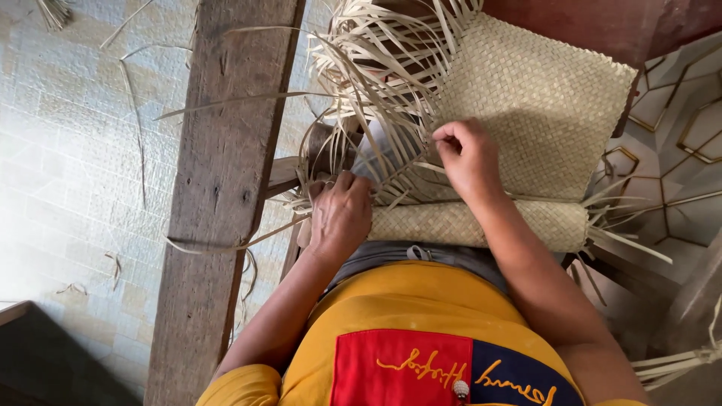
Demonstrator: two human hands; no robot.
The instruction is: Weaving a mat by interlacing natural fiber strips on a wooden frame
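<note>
Hands worked a pale, flat woven palm-leaf mat [526, 113] lying across the lap, light and pliable: left hand [340, 216] pressing the rolled edge, right hand [468, 154] pinching one brittle-looking loose strip [376, 83].

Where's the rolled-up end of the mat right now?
In the head view, the rolled end of the woven mat lies across the person's lap at centre, just below the right hand and right of the left hand.

Matt woven straw mat [526, 105], loose dry strips [376, 68], rough weathered wooden beam [218, 188]
</note>
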